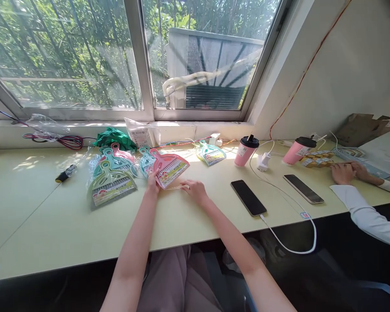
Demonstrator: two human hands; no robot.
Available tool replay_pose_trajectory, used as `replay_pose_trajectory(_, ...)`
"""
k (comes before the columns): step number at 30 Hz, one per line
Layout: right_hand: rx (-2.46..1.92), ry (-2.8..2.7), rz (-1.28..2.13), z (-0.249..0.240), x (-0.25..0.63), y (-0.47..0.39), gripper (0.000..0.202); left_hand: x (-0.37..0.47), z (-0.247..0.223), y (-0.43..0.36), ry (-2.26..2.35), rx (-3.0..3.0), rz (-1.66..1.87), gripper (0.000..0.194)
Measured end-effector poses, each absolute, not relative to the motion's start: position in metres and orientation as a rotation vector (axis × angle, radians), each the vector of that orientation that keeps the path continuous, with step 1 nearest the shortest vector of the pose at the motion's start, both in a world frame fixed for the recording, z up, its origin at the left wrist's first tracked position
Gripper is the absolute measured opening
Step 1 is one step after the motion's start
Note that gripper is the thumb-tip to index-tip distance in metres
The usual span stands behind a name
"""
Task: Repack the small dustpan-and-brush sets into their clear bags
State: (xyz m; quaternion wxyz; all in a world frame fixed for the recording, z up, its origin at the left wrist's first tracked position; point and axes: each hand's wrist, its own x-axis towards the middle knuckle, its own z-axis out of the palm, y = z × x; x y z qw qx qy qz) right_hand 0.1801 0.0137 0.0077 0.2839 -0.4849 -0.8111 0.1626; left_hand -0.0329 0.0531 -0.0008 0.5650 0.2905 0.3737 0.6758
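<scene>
My left hand [153,183] is closed on the lower left edge of a pink dustpan-and-brush set [171,167], tilted up off the table, with a printed label across its bristles. My right hand [196,191] is just right of the set's lower edge, its fingers pinched together by a thin pale strip or film edge; what they hold is too small to make out. Behind the pink set, a blue-green dustpan set [145,159] is partly hidden. To the left lies a pile of similar sets, with a yellow-green dustpan set [113,184] in front.
Another small dustpan set [211,152] lies near the window. Right of my hands are a pink cup [246,151], a charger [263,161], a phone [248,197] on a white cable and a second phone [303,189]. Another person's hands [343,173] rest at far right. A screwdriver [65,174] lies left.
</scene>
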Motion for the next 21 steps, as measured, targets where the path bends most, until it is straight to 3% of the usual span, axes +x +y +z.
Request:
replay_pose_trajectory(4, -1.323, -1.723, 0.996, 0.006, 0.183, 0.019, 0.036, -0.029, 0.001, 0.050, 0.850, 0.638, 1.526, 0.044)
replay_pose_trajectory(6, -1.340, -1.478, 1.121, 0.005, 0.187, 0.023, 0.038, -0.022, 0.002, 0.050, 0.855, 0.665, 1.490, 0.041)
replay_pose_trajectory(15, -1.246, -1.167, 0.892, 0.008, 0.192, 0.022, 0.072, -0.016, 0.003, 0.049, 0.925, 0.682, 1.504, 0.036)
replay_pose_trajectory(19, -1.189, -1.213, 0.812, 0.006, 0.183, 0.019, 0.046, -0.013, 0.007, 0.046, 0.902, 0.694, 1.535, 0.035)
replay_pose_trajectory(21, -1.262, -1.247, 0.934, 0.005, 0.183, 0.021, 0.029, -0.010, 0.009, 0.045, 0.881, 0.725, 1.558, 0.035)
